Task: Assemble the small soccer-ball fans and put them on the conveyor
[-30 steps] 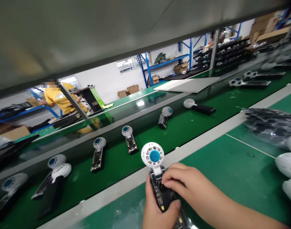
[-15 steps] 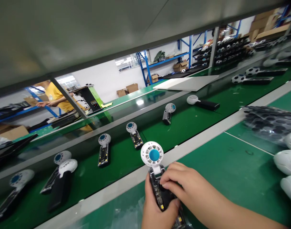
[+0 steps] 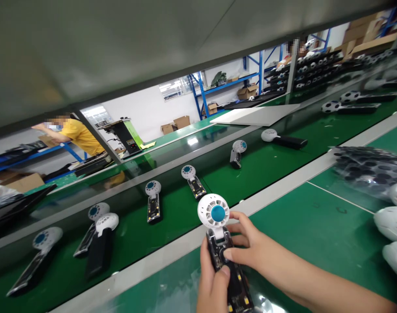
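Observation:
A small handheld fan [image 3: 213, 212] with a white round head and a blue centre is tilted up in front of me. Its black handle is open at the face, showing a circuit board with small yellow-white parts. My left hand [image 3: 212, 282] wraps the handle from the left, thumb lying across its front. From the right, my right hand [image 3: 247, 244] grips the upper handle, its thumb pressing a round dark part on the face and its fingers behind, partly hidden.
A green conveyor belt [image 3: 172, 230] carries several similar fans, among them an open-handled one [image 3: 153, 202] and a closed black-handled one [image 3: 285, 139]. Bagged black discs [image 3: 371, 169] and white fan heads [image 3: 392, 221] lie at the right. A person in yellow [image 3: 83, 134] is across the line.
The fans on the belt have shifted right. My right hand has gone from fingertips on the handle's front to thumb in front, fingers behind. The person in yellow has raised an arm.

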`<control>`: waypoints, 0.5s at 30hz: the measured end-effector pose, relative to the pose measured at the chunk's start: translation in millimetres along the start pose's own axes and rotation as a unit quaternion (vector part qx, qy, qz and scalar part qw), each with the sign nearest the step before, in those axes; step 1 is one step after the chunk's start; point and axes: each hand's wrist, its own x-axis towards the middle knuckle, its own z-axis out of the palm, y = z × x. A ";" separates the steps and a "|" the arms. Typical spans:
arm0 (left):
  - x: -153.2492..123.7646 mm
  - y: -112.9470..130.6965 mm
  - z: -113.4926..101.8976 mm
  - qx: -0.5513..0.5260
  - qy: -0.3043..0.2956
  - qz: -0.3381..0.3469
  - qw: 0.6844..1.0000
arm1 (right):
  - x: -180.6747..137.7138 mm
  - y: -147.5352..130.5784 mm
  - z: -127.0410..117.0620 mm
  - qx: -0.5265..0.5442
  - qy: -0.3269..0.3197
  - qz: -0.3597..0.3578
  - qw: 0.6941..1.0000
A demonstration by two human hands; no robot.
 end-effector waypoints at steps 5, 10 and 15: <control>-2.6 8.3 6.8 -0.014 0.018 -0.022 0.999 | -0.2 12.2 -0.3 0.038 -0.084 0.004 0.996; 15.8 31.3 -1.9 -0.018 0.023 0.002 1.000 | -11.6 8.3 -12.9 -0.109 -0.134 -0.054 0.983; 82.6 77.1 -19.7 0.078 0.069 0.048 0.993 | -23.4 15.3 -19.8 -0.426 -0.152 -0.133 0.882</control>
